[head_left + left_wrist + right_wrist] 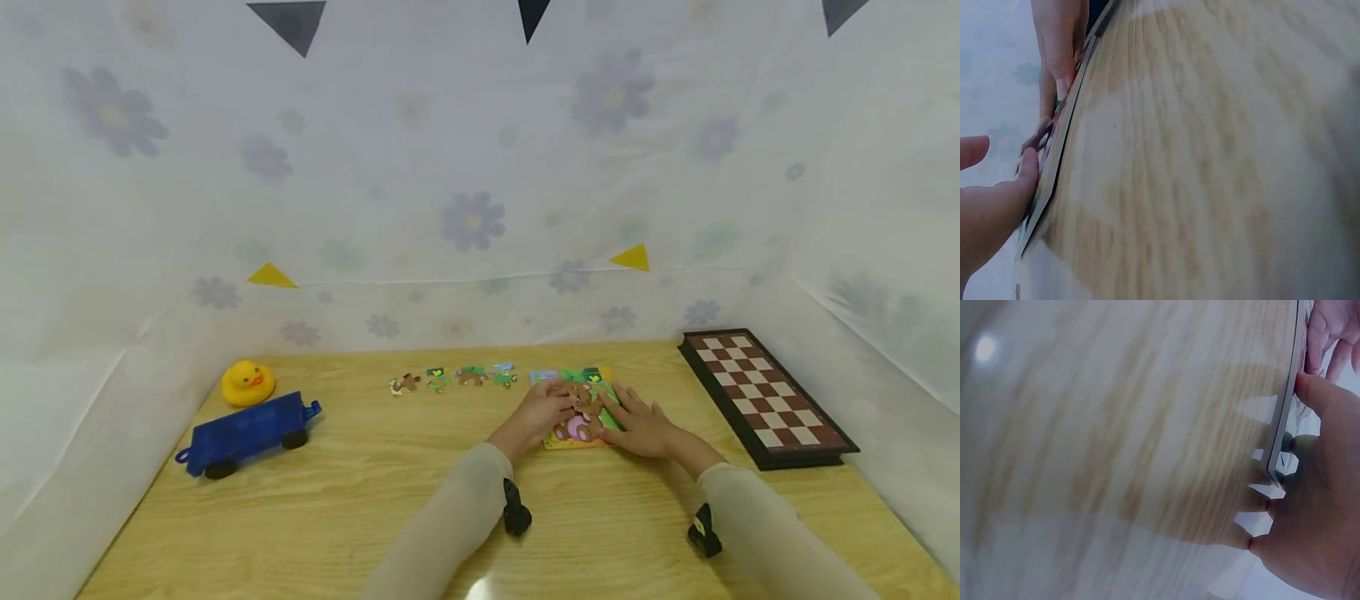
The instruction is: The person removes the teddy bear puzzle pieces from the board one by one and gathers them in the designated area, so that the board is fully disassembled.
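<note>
A jigsaw puzzle board (577, 443) with a brown bear picture lies on the table between both hands. At its left side, my left hand (538, 417) pinches a brown puzzle piece (1036, 136), which stands tilted off the board in the left wrist view; part of that grip is hidden. My right hand (643, 425) lies with fingers spread over the board's right edge. In the right wrist view its thumb (1316, 390) touches the near edge of the board, and the other fingers reach past the corner.
Several loose puzzle pieces (471, 377) lie in a row left of the board. Farther left are a yellow rubber duck (247, 383) and a blue toy trailer (247, 433) with black wheels. A checkered game board (757, 387) lies at the right. Flower-patterned cloth encloses the wooden table (360, 500).
</note>
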### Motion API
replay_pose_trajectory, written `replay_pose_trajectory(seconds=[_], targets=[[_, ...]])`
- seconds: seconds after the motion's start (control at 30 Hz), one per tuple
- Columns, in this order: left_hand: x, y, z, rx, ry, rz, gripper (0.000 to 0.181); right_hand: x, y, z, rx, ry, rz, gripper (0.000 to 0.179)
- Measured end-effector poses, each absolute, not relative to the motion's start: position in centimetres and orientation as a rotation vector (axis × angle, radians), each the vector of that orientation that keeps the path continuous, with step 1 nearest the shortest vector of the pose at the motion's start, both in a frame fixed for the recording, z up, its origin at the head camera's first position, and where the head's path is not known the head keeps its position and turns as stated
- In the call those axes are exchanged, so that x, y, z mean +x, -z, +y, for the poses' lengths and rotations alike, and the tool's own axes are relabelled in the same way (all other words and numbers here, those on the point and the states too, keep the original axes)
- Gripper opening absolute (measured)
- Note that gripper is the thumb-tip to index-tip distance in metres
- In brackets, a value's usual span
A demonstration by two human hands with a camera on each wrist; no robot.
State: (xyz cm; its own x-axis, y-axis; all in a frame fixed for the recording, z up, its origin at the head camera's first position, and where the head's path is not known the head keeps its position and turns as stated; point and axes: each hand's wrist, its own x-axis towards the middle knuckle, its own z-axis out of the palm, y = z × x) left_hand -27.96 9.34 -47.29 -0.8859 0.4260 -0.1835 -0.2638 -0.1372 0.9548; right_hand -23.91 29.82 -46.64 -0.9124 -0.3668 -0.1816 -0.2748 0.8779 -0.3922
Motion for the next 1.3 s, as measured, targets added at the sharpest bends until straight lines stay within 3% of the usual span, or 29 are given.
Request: replay_pose_trajectory(seconds=[0.2, 0.6, 0.9, 1.3], targets=[[-28.8, 48.1, 8.8, 0.326, -1.876, 1.873, 0.039, -24.2, 47.2, 29.9, -0.48, 0.553, 2.802, 0.081], [-28.6, 47.7, 9.9, 0.106, -1.904, 1.974, 0.025, -23.7, 46.4, 29.4, -0.485, 0.542, 2.796, 0.077], [-28.7, 47.3, 10.3, 0.011, -1.938, 1.953, 0.026, -24.1, 47.1, 30.1, -0.498, 0.481, 2.823, 0.081], [-28.9, 47.7, 9.4, 0.139, -1.94, 1.836, 0.026, -24.4, 47.8, 30.3, -0.485, 0.508, 2.812, 0.088]])
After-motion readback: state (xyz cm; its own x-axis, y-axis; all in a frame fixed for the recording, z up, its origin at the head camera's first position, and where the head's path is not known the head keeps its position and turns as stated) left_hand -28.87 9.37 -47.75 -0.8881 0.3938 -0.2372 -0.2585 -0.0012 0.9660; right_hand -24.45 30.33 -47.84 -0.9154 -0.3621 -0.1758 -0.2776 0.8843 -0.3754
